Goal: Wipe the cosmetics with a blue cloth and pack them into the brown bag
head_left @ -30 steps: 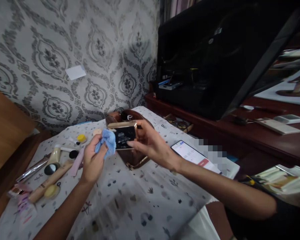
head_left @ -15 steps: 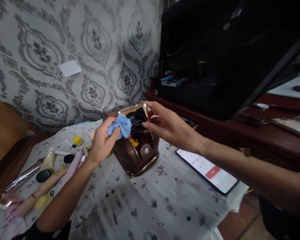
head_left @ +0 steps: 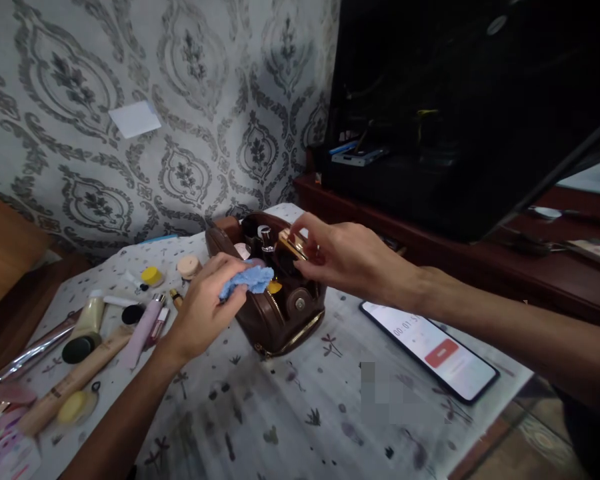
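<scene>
A brown makeup bag [head_left: 265, 331] stands open on the table, with small containers showing inside. At the bag's right side my right hand [head_left: 347, 259] grips a gold-edged compact case [head_left: 292, 245] between thumb and fingers. The case is on edge, its lower part within the bag's mouth. My left hand [head_left: 205, 313] is closed on a crumpled light blue cloth [head_left: 250, 279] over the bag's left front edge. Just left of the bag lies a round beige container [head_left: 189, 267].
Several cosmetic tubes lie to the left, among them a lilac tube [head_left: 146, 330] and a long beige tube [head_left: 75, 380], near a yellow-lidded jar [head_left: 152, 276]. A phone [head_left: 433, 347] showing a timer lies at the right. Behind it is a dark screen [head_left: 460, 133].
My right hand has lowered the compact case from above the bag into its mouth, turning it on edge. My left hand has drawn the cloth slightly down, away from the case.
</scene>
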A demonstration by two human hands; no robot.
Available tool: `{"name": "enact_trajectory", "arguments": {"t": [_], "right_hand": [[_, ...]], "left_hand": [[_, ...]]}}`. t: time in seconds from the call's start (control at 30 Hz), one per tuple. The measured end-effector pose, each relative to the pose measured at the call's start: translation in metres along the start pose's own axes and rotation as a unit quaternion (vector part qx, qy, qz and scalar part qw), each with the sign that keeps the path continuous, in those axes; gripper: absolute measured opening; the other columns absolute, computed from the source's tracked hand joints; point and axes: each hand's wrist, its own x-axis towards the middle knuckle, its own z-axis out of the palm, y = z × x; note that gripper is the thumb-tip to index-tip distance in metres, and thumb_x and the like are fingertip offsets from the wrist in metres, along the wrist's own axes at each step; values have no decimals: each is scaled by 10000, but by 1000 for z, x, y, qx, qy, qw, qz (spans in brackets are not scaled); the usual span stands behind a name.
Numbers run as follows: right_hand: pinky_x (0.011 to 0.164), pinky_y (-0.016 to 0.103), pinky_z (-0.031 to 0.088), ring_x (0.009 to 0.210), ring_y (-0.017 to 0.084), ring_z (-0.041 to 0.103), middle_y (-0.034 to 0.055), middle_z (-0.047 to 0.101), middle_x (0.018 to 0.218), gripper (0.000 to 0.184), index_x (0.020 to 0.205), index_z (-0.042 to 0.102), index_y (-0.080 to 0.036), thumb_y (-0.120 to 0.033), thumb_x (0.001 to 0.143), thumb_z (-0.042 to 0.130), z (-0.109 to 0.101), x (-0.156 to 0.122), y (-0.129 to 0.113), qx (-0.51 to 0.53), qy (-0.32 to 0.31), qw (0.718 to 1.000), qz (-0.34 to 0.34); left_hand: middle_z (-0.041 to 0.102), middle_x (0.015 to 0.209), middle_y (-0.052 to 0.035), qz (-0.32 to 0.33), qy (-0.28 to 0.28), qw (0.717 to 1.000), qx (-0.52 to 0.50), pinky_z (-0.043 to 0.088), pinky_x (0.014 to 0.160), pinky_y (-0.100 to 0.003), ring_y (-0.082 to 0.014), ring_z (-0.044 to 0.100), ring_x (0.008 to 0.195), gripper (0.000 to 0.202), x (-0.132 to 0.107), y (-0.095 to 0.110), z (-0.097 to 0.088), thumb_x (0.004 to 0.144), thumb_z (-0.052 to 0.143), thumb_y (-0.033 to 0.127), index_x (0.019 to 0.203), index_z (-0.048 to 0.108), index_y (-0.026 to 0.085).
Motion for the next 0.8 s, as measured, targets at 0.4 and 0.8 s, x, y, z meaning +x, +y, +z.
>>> {"name": "enact_trajectory", "arguments": {"t": [0.4,0.8], "right_hand": [[664,310,410,937,300,709,154,738,957,240,1130,623,-140,-194,906,558,8,26,-34,-246,-191,950,-20],[677,319,460,936,297,727,162,760,884,222,943,736,-151,-150,941,515,32,39,-31,-260,-213,942,-21]], "left_hand": [[626,1031,-56,5,16,999,-28,462,858,-298,-180,592,983,221,-8,-4,0,924,487,114,1061,645,186],[631,1042,-64,13,33,998,-45,470,868,-310,-189,594,994,248,-13,-9,2,930,489,126,1103,653,196]]}}
